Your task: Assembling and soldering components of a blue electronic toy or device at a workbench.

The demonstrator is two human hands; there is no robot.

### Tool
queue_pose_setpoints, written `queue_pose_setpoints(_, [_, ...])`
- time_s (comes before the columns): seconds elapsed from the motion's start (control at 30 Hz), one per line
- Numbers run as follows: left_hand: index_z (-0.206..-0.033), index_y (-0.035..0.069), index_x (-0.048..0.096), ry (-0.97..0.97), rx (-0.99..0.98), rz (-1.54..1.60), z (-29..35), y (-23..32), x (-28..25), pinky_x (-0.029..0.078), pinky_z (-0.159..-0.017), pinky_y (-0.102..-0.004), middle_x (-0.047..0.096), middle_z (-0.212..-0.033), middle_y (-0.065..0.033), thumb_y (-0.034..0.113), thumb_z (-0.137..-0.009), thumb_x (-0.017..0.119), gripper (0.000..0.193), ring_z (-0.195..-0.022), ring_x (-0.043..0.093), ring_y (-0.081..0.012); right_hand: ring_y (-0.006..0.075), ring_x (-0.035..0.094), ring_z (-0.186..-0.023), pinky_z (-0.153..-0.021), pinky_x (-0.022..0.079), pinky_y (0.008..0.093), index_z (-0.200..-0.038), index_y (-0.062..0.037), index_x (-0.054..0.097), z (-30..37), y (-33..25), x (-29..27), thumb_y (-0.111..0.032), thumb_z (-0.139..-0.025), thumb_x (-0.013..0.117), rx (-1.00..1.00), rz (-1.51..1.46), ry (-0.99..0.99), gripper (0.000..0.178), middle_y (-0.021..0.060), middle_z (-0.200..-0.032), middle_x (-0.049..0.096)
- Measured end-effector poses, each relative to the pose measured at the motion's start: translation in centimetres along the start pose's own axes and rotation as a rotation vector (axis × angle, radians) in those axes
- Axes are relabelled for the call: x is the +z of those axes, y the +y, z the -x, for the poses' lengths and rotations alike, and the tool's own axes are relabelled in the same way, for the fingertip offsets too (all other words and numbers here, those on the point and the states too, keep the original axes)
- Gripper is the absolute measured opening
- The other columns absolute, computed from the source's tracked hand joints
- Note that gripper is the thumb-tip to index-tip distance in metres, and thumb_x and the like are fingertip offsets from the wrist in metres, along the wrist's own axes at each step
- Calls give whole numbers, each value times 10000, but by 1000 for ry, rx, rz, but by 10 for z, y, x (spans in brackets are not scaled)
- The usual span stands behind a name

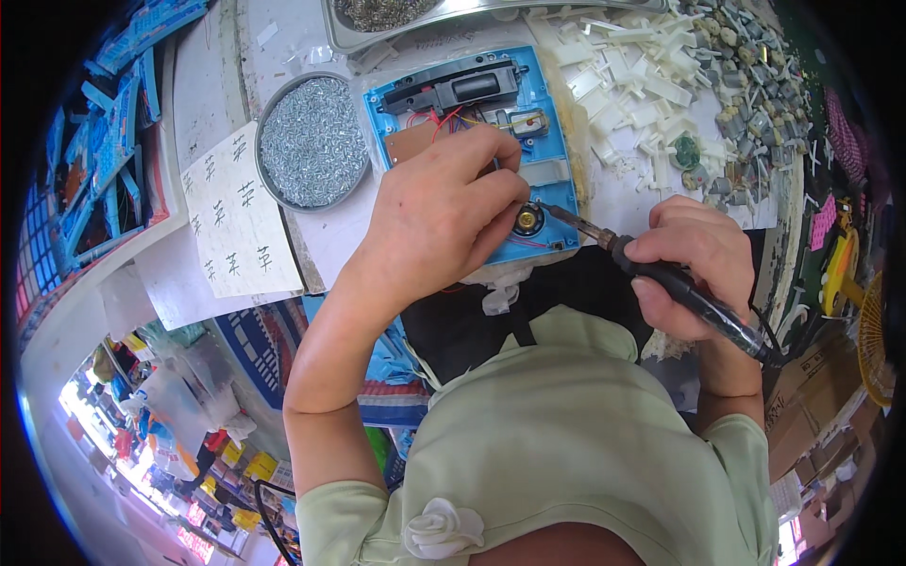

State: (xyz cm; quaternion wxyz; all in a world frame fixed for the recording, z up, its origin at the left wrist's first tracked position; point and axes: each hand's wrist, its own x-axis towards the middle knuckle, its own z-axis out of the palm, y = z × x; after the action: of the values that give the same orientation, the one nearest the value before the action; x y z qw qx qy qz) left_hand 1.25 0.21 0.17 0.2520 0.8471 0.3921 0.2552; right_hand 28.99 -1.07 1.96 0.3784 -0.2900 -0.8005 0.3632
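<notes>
Only the head view to go on here, but I'd call this one roughly mid-build. The blue casing (563,189) lies open-side up at the front edge of the bench (328,247), with a good bit of its guts already in place: a long black module (453,87) along the far side, a brown board (412,143) partly under the fingers, a yellowish-capped part (530,124) toward the right, and a round black part with a gold centre (528,220) at the near side. Red and yellow wires (439,121) run between them, so some hookup looks done. The right hand (694,264) has a firm grip on a soldering iron (684,292), tip just beside that round part; can't tell if it's actually touching. The left hand (448,212) is over the casing with its fingers bent and drawn in close, but whatever may be between the fingertips is hidden, so no call there. What's left, as far as I can judge: some joints near the round part, though no way to count them, plus closing up, since no cover is on. The round dish of screws (314,141) sits left of the casing; white plastic pieces (642,75) and grey motors (755,113) lie loose toward the bench's right edge.
</notes>
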Motion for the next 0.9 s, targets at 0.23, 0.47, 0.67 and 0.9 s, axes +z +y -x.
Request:
queue_pose_setpoints(0.23, [-880, 83, 671, 7, -1, 3, 0, -1, 1, 540, -670, -357, 624, -982, -60, 3, -708, 772, 215, -841, 664, -260, 264, 570, -556, -543, 456, 351, -992, -41, 708, 0, 2, 4, -85, -762, 768, -7, 14, -2, 242, 67, -699, 639])
queue_pose_setpoints(0.47, [-876, 79, 664, 15, 16, 4, 0, -2, 2, 541, -670, -362, 623, -975, -61, 8, -704, 768, 213, -846, 660, -266, 259, 571, -554, -540, 454, 354, -988, -44, 708, -1, 2, 6, -78, -754, 769, -3, 32, -11, 245, 60, -696, 636])
queue_pose_setpoints(0.67, [-868, 76, 663, 11, 12, 4, 0, -2, 3, 543, -672, -362, 623, -970, -59, 8, -701, 765, 208, -845, 660, -266, 256, 554, -541, -529, 443, 354, -988, -41, 705, -3, -5, 2, -68, -740, 772, 5, 107, -62, 257, 60, -692, 627])
queue_pose_setpoints(0.9, [-863, 77, 661, 14, 15, -7, 0, -2, 3, 544, -672, -361, 628, -969, -56, 14, -706, 764, 198, -847, 662, -265, 258, 539, -530, -521, 434, 355, -992, -21, 696, -3, -6, -3, -67, -755, 769, -7, 67, -5, 252, 78, -705, 634])
